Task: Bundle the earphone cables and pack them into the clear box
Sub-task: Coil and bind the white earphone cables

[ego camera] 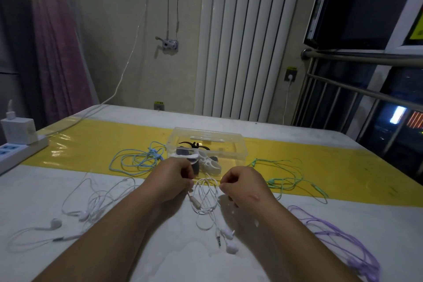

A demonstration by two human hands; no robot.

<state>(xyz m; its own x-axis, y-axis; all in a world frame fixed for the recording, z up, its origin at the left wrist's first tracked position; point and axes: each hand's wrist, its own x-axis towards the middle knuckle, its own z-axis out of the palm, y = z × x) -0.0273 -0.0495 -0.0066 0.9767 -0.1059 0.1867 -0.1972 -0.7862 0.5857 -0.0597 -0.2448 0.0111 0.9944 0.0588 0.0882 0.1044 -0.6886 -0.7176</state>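
Two hands [171,178] [245,186] pinch white earphone cable [196,202], loops running near-far.

A white column radiator [242,39] stands against the far wall. Left of it are a metal wall bracket [169,44] and a pink curtain [57,41]; right of it, a steel railing [366,60]. Far to its left, nearer the camera, a white power strip [25,152] carries a charger block [18,130].
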